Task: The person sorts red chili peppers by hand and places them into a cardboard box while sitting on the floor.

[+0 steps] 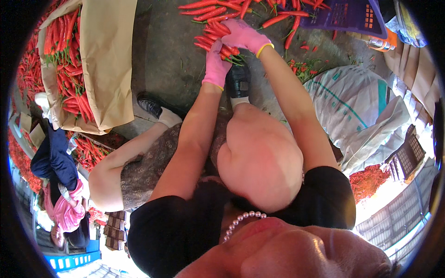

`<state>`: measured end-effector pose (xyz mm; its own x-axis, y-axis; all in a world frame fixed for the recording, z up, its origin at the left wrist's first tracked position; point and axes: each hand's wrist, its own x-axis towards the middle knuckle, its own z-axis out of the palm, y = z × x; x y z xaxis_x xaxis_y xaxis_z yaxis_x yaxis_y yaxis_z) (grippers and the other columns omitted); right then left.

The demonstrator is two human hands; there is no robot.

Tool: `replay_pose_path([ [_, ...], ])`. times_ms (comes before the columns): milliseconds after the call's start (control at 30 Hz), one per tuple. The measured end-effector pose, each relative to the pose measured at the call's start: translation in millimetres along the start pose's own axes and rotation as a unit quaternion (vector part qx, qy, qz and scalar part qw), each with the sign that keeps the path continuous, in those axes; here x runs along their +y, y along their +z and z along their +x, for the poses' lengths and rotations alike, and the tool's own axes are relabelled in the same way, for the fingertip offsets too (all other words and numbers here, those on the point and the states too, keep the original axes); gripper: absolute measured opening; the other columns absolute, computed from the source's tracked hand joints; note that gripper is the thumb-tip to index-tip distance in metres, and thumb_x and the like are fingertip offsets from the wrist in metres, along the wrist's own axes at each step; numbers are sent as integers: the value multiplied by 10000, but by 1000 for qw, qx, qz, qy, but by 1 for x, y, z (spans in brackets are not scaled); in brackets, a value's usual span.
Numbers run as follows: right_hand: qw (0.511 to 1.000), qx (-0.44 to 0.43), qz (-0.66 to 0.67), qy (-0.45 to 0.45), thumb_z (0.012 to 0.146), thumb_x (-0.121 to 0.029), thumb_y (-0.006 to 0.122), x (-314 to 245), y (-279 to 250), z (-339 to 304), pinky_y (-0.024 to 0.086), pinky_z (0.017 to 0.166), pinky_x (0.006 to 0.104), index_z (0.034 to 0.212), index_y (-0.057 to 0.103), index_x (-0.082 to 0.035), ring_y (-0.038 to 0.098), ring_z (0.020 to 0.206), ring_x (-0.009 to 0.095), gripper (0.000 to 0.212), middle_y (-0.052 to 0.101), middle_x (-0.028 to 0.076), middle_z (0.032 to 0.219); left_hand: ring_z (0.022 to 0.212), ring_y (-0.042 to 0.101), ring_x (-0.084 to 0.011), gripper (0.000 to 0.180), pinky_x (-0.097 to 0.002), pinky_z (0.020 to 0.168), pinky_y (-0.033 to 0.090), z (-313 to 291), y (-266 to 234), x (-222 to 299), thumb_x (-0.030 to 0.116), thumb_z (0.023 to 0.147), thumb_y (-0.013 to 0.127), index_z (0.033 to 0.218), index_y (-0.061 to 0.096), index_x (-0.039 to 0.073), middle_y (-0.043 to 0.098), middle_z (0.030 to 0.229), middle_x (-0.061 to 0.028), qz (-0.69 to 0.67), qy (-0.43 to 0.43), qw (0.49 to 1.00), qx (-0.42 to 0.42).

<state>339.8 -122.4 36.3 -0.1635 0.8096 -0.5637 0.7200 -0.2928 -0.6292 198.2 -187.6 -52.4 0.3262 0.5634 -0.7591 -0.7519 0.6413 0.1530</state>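
Note:
Both my hands wear pink gloves and meet around a bunch of red chili peppers (pixel 202 45), whose green stems point toward me. My left hand (pixel 216 67) grips the near side of the bunch at the stem end. From above and the right, my right hand (pixel 244 36) closes over the same bunch. Some of its fingers are hidden behind the chilies. Just beyond the hands, a loose row of red chilies (pixel 204 10) lies on the dark floor (pixel 167 60). My black shoe (pixel 238 78) is right below the bunch.
Brown paper (pixel 109 69) lines a container of chilies (pixel 69 46) at left. A purple plastic basket (pixel 343 17) stands far right, with stem scraps (pixel 303 68) nearer. A white sack (pixel 354 104) lies right. Another person in a pink top (pixel 65 208) is at far left.

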Motion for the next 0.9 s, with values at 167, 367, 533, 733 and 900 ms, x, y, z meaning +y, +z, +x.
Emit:
replay_pose_path([
  [167, 928, 138, 345, 25, 740, -129, 668, 34, 48, -13, 449, 1009, 379, 1307, 518, 29, 586, 1170, 315, 608, 603, 199, 1271, 872, 663, -243, 313, -354, 792, 538, -25, 40, 27, 68, 844, 663, 1154, 625, 40, 679, 1040, -74, 212, 60, 975, 27],
  [367, 669, 120, 730, 66, 767, 12, 576, 36, 41, -14, 563, 744, 351, 1189, 542, 6, 679, 875, 242, 423, 659, 120, 1039, 947, 666, -228, 513, -341, 864, 517, 15, 100, 77, 205, 708, 751, 1178, 625, 42, 690, 1044, -115, 684, 107, 716, -93],
  [533, 681, 140, 718, 27, 758, 38, 540, 49, 67, -22, 558, 840, 356, 1245, 519, 9, 666, 971, 241, 488, 662, 112, 1073, 1009, 655, -230, 511, -334, 902, 509, -1, 110, 78, 231, 718, 739, 1180, 617, 48, 685, 1048, -122, 758, 52, 644, -86],
  [733, 962, 74, 262, -6, 776, -138, 632, 22, 21, 41, 495, 908, 345, 1231, 559, 6, 645, 1055, 242, 482, 660, 148, 1156, 1160, 600, -246, 350, -451, 1000, 472, -14, 48, 58, 180, 938, 582, 1257, 570, 35, 626, 1248, -81, 193, 85, 976, -60],
  [900, 998, -50, -32, 20, 756, -383, 638, -57, -18, 53, 442, 1018, 430, 1240, 561, 4, 573, 1173, 376, 625, 608, 253, 1231, 1139, 606, -263, 328, -454, 992, 483, -6, 37, 53, 201, 966, 573, 1253, 559, 43, 626, 1228, -101, -28, 79, 996, -25],
])
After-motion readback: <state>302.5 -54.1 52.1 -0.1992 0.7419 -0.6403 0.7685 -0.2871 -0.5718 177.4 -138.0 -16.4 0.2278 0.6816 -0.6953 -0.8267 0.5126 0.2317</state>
